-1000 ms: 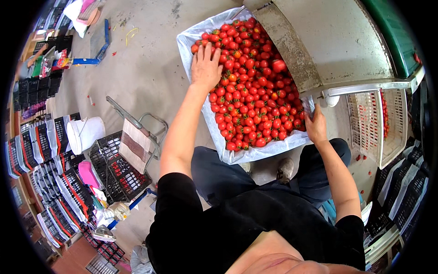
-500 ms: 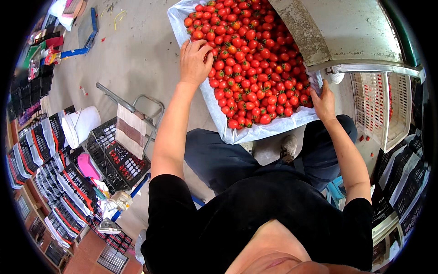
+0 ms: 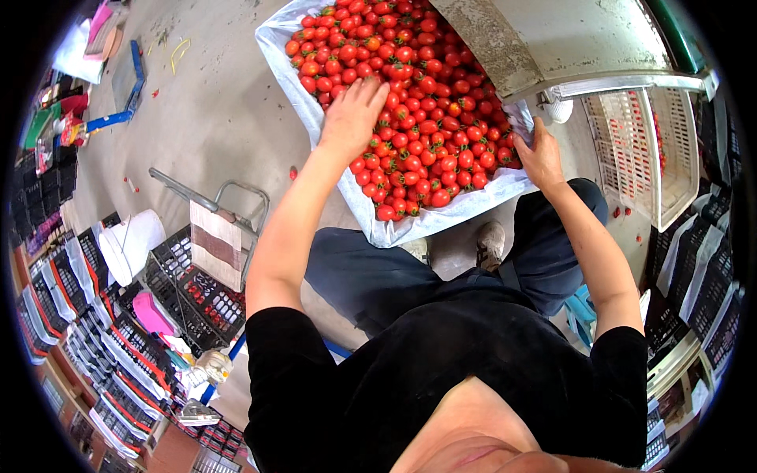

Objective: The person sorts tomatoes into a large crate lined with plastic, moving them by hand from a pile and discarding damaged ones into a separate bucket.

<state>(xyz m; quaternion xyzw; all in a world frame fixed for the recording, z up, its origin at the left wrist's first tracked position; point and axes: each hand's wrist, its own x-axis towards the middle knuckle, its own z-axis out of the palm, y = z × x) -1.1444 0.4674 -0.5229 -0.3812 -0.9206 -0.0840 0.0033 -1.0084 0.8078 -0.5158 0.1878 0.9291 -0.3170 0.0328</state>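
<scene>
Cherry tomatoes (image 3: 422, 118) lie heaped inside a white liner (image 3: 410, 227), which, in the head view, sits just in front of the person's legs (image 3: 367, 276), its upper right side under a scuffed metal chute (image 3: 493, 39). The left hand (image 3: 352, 118) rests on the fruit near the left edge, fingers loosely extended and slightly apart; no tomato shows in its grasp, though the space under the palm is hidden. The right hand (image 3: 540, 154) is at the liner's right corner, fingers partly out of sight, so I cannot tell how firmly, if at all, they grip it. Beside it stands a white plastic crate (image 3: 623, 150). Light, flat fingers would probably bruise the skins least, with the right hand steadying the corner.
</scene>
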